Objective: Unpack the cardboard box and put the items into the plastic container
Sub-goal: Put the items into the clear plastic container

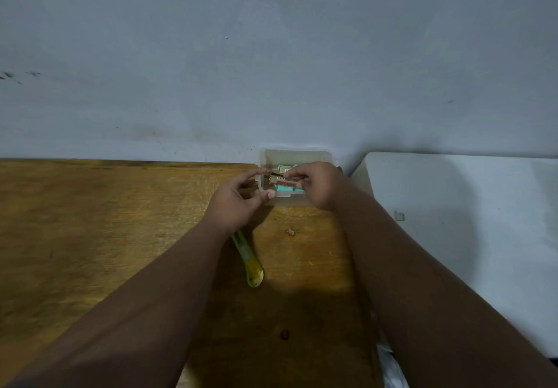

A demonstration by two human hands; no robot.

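Note:
A small clear plastic container (297,155) stands at the far edge of the wooden table, against the wall. Inside it lie small teal, red and brown packets (285,188). My right hand (317,186) reaches over the container and pinches a small brown cardboard item (279,178) above the packets. My left hand (238,198) is at the container's left side, thumb and fingers curled around its near-left corner. No larger cardboard box is in view.
A yellow utility knife (252,262) lies on the wooden table (90,221) just under my left wrist. A small crumb (290,231) sits near the container. A white table (468,206) adjoins on the right. A grey wall rises behind.

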